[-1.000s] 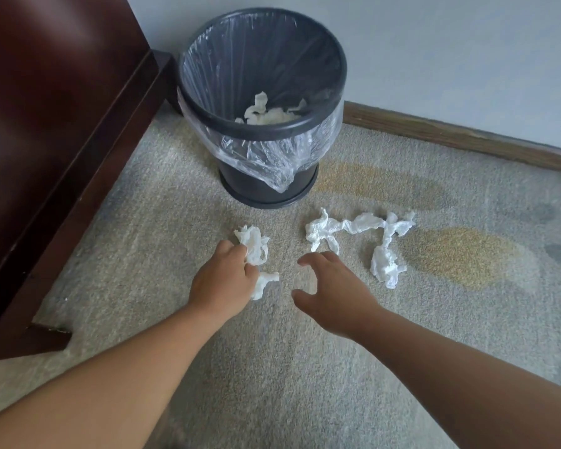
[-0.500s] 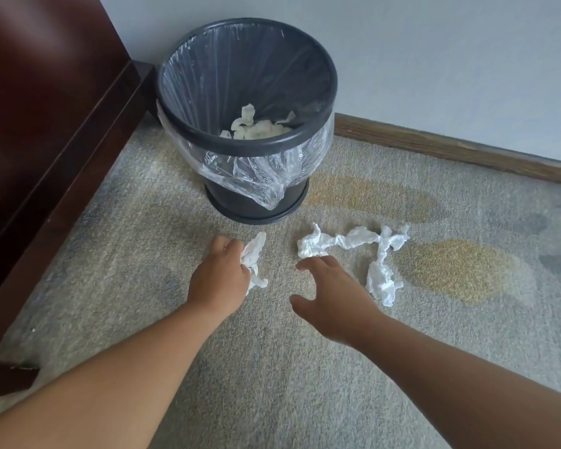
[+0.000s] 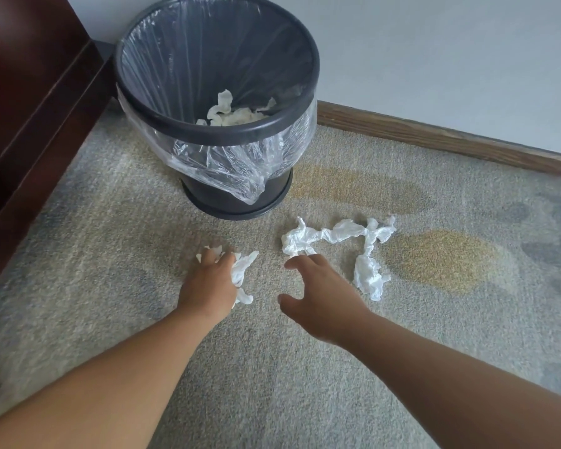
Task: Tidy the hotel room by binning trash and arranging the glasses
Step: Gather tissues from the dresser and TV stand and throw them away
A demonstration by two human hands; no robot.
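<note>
A dark round bin [image 3: 282, 116] with a clear plastic liner stands on the carpet against the wall, with crumpled tissue [image 3: 234, 113] inside. My left hand [image 3: 209, 283] grips a crumpled white tissue [image 3: 242, 273] just in front of the bin. My right hand [image 3: 318, 296] hovers beside it with fingers spread, its fingertips near the left end of a long twisted strip of white tissue [image 3: 340, 233] lying on the carpet. That strip runs right and then bends down into a lump [image 3: 368, 277].
A dark wooden piece of furniture [image 3: 30, 102] stands along the left side. A wooden baseboard [image 3: 434, 140] runs under the grey wall behind. Patterned grey and yellow carpet [image 3: 272, 384] covers the floor.
My left hand has closed round the tissue that lay by it and gathered it up. My right hand stays spread near the long strip. The camera has moved closer to the floor.
</note>
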